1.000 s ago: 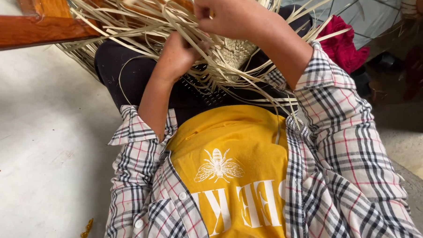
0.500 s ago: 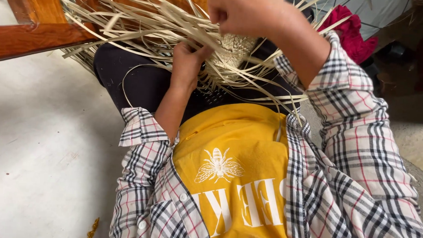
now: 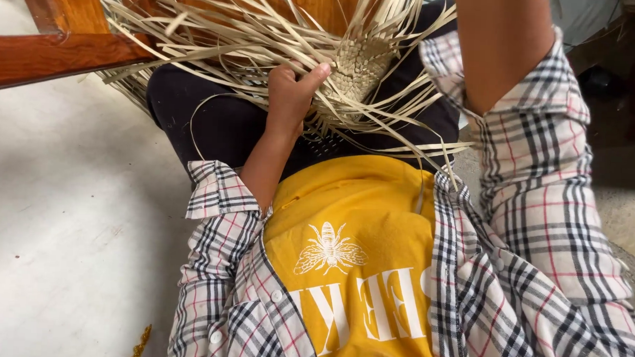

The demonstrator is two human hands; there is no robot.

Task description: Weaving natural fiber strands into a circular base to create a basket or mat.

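**Left hand grips straw strips on the lap**

The left hand's fingers (image 3: pixel 314 73) are curled closed around pale straw strips (image 3: pixel 224 41), thumb up, just beside the woven patch (image 3: pixel 360 64). The weaving lies on the lap, loose ends fanning outward. The right hand is out of view above; only its forearm (image 3: pixel 505 44) shows. A wooden frame (image 3: pixel 54 50) stands left.
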